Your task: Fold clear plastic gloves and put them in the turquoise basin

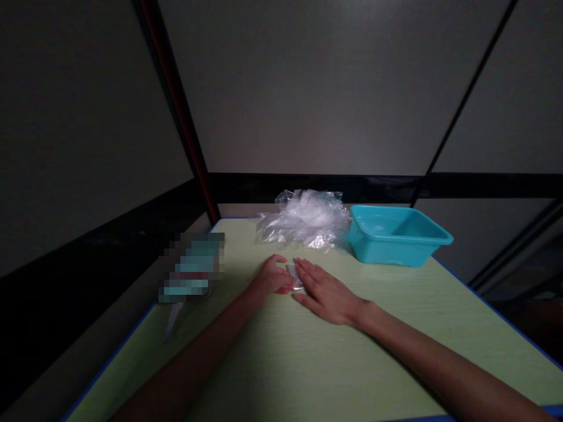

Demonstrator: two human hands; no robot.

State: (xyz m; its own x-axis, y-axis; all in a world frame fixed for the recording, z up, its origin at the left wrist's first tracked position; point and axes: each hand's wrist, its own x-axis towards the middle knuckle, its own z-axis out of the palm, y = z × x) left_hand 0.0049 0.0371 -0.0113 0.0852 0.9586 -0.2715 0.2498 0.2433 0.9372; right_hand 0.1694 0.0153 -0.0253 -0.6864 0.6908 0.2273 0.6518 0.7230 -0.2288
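A small clear plastic packet [297,283] lies on the table between my two hands. My right hand [328,295] rests flat, palm down, its fingertips over the packet's right side. From the left, my left hand [270,278] reaches to the packet, fingers slightly bent and the thumb held apart from them. Beneath its fingertips shows a small pinkish-red patch [285,289]; whether this is inside the packet or under it I cannot tell.
Crumpled clear plastic bags [308,217] are heaped at the back of the pale green table [281,363]. A turquoise basin [391,252] stands at the back right. Near the left edge lies a pixelated item [191,269], with a whitish strip [173,321] beside it. Wall panels enclose the back and left.
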